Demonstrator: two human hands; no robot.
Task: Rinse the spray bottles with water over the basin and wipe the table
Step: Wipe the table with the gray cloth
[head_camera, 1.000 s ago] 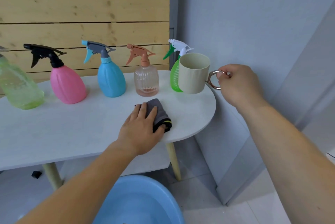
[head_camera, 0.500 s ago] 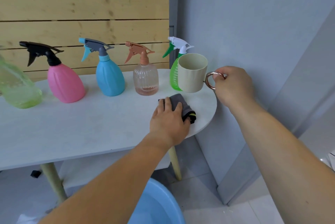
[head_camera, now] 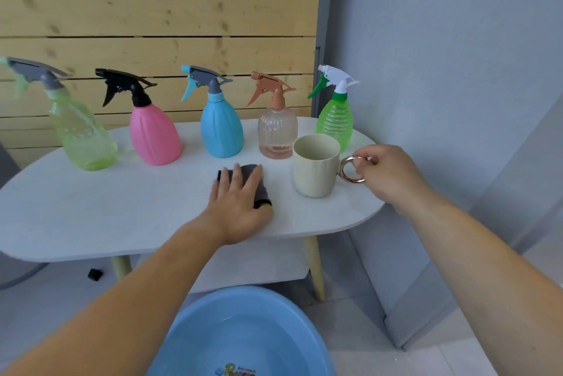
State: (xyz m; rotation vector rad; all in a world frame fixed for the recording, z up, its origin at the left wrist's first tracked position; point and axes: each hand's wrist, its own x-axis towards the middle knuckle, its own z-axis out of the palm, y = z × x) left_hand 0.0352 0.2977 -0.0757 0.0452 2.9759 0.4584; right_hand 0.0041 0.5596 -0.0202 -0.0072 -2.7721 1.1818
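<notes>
five spray bottles stand in a row along the back of the white desk (head_camera: 122,208), across the middle of the frame. at far left is a yellow-green bottle (head_camera: 82,132), then a pink bottle (head_camera: 154,135) with a black trigger and a blue bottle (head_camera: 221,128). next comes a clear bottle (head_camera: 277,135) with an orange trigger and a little liquid at its bottom, and last a green bottle (head_camera: 335,125) with a white trigger. at frame centre, in front of the blue and clear bottles, the left grip (head_camera: 237,208) lies flat, fingers straight and apart, pressing a dark grey cloth (head_camera: 259,180) onto the desk. right of it a cream cup (head_camera: 315,168) stands upright just in front of the green bottle. at centre right the right grip (head_camera: 387,171) is clamped on the cup's metal ring handle, fingers pinching it. at bottom centre a blue basin (head_camera: 243,336) sits on the floor below the desk's near edge.
</notes>
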